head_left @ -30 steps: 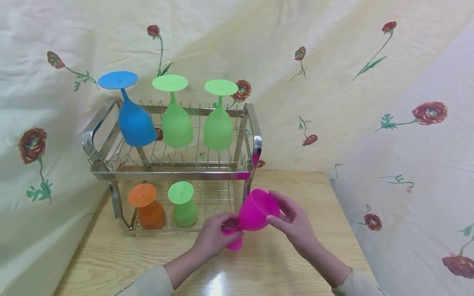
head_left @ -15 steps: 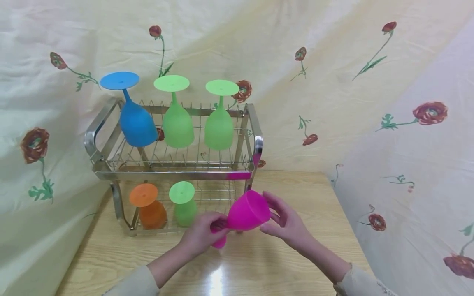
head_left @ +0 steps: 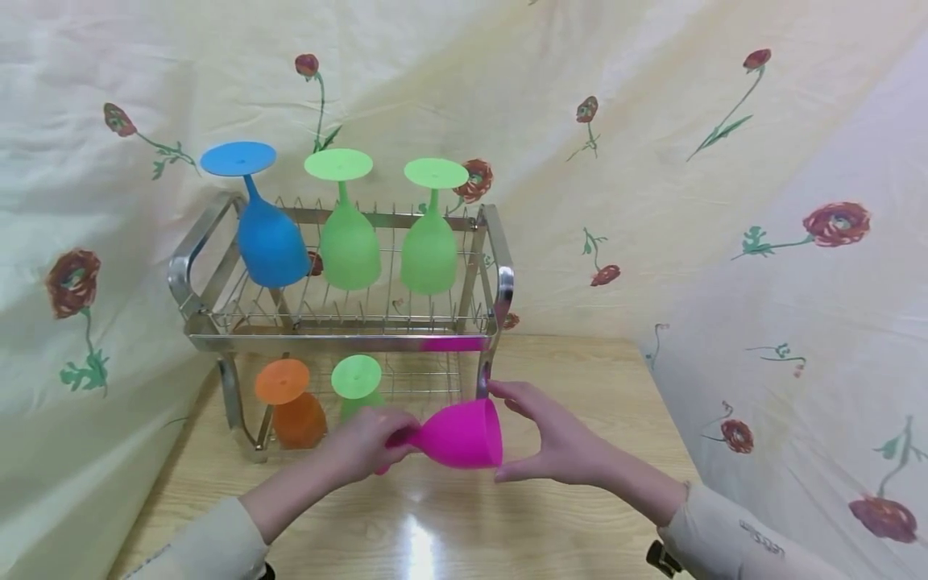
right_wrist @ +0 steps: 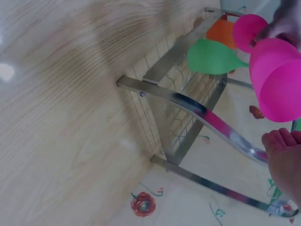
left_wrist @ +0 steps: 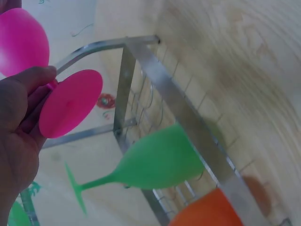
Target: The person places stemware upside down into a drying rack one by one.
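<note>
A magenta plastic goblet (head_left: 458, 437) lies sideways in the air, its mouth facing right. My left hand (head_left: 362, 443) pinches its stem; in the left wrist view the round foot (left_wrist: 71, 104) shows beyond the fingers. Around the mouth, my right hand (head_left: 561, 447) spreads thumb and fingers apart, holding nothing. The right wrist view has those fingers just off the goblet's rim (right_wrist: 284, 96). Behind stands a two-tier metal dish rack (head_left: 326, 344). Its lower tier bears an upside-down orange goblet (head_left: 299, 420) and a green one (head_left: 357, 377), partly hidden by my left hand.
On the upper tier a blue goblet (head_left: 271, 246) and two green goblets, one central (head_left: 350, 250) and one right (head_left: 429, 254), stand upside down. Wooden tabletop (head_left: 587, 379) extends right of the rack. Flowered cloth (head_left: 652, 177) hangs behind and at both sides.
My left hand has moved left with the goblet, turning it from tilted to nearly level, mouth to the right. My right hand has let go of the bowl and its fingers have spread.
</note>
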Demonstrator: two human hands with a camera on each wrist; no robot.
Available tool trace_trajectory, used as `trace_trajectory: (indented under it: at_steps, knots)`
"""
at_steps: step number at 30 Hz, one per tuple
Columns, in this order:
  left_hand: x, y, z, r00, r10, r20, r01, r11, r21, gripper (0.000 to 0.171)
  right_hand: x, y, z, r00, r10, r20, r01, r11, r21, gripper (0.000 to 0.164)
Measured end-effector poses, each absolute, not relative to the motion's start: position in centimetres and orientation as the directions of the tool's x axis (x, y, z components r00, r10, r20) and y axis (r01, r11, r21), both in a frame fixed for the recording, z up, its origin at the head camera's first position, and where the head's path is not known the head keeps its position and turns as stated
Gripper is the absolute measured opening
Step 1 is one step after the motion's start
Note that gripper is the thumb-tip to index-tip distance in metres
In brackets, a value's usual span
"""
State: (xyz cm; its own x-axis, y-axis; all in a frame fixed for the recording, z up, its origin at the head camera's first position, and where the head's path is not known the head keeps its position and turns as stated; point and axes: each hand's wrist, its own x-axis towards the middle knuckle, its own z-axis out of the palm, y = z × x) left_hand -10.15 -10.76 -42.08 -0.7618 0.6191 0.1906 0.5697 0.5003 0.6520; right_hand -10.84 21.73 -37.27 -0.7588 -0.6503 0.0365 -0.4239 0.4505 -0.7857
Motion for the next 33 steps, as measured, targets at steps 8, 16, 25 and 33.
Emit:
trace_trajectory:
  at_steps: [8, 16, 25, 33]
  knots:
    - [-10.5, -11.4, -41.0, -0.751, 0.639, 0.166, 0.595, 0.546, 0.589, 0.011, -11.1, 20.5, -37.6, -0.736, -0.675, 0.043, -0.528, 0.533, -0.661, 0.108]
    - [-10.7, -11.6, -40.9, -0.748, 0.644, 0.162, 0.615, 0.579, 0.535, 0.010, -11.1, 19.6, -38.5, -0.738, -0.668, 0.102, -0.555, 0.514, -0.654, 0.087]
    - [-10.0, -11.8, -40.4, -0.773, 0.596, 0.216, 0.604, 0.590, 0.535, 0.031, -10.4, 19.8, -40.3, -0.783, -0.608, 0.134, -0.516, 0.514, -0.685, 0.085]
    - [-7.3, -12.6, -40.3, -0.875, 0.411, 0.255, 0.467, 0.578, 0.669, 0.049, -9.0, 20.4, -44.1, -0.856, -0.472, 0.209, -0.421, 0.403, -0.813, 0.079]
